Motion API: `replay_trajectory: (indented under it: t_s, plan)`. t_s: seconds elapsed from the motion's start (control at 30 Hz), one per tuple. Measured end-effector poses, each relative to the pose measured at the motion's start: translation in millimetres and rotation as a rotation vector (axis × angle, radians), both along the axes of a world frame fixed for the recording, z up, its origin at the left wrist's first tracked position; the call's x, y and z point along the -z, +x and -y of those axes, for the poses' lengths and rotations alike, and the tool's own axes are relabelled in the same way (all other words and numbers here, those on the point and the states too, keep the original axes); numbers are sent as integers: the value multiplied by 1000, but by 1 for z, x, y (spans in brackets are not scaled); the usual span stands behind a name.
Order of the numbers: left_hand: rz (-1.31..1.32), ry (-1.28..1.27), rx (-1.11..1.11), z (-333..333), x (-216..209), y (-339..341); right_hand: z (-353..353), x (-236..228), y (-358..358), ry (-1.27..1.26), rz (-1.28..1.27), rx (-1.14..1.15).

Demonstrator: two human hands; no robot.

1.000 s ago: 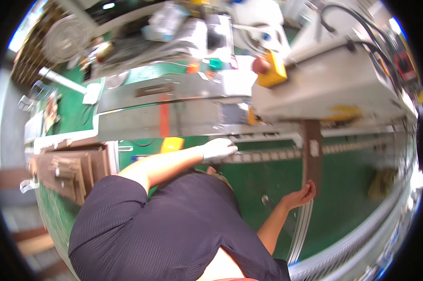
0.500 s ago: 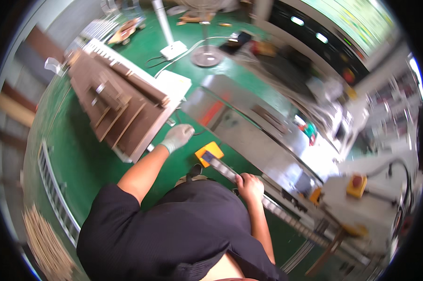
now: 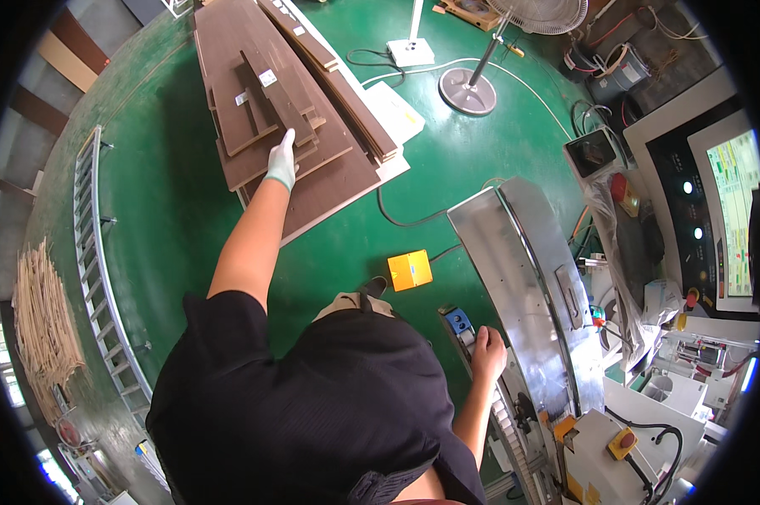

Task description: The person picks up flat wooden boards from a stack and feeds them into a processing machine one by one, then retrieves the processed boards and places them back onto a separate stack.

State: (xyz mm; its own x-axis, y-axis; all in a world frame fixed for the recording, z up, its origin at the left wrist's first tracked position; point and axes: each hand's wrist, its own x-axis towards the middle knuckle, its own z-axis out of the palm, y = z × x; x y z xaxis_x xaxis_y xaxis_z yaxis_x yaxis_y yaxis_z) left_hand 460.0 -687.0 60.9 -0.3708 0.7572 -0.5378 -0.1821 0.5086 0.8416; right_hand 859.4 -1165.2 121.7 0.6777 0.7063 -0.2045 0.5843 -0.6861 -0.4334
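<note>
Looks like matt wood on panels (image 3: 287, 97), smooth shiny metal on machine table (image 3: 523, 278), glossy finish on floor (image 3: 165, 168), matt cloth on shirt (image 3: 313, 404).

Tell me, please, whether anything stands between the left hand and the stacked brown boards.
Nothing visible does: the gloved left hand is right at the stacked brown boards, though whether it touches them is unclear. The yellow box lies off to the right.

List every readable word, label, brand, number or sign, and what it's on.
No text legible here.
White labels on the brown boards: print too small.
Lit screen: rows of marks, too small.
Yellow box: small blue mark, too small.
</note>
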Motion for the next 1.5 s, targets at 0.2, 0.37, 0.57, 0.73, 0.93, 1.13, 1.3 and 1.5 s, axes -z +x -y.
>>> replay_trajectory:
  t_s: [0.2,0.37,0.57,0.73,0.93,1.13,1.3,1.5]
  plan:
    - [221,0,105,-35,16,-5,-7,1,-7,-13,6,70]
    - [482,127,259,15,3,-5,-8,3,-7,-6,-29,115]
    - [584,176,357,136,-29,23,-33,5,-21,297,-144,59]
    - [537,66,456,211,-61,59,-129,-12,-85,319,-530,-351]
    - [492,56,845,241,-73,77,-251,24,-157,418,-831,-440]
    - [65,-36,1174,180,-67,88,-302,26,-166,407,-765,-150]
    - [-342,-39,1536,97,-86,76,-372,64,-166,193,-574,-186]
    - [-436,458,1466,-42,-62,18,-443,86,-160,105,-544,-283]
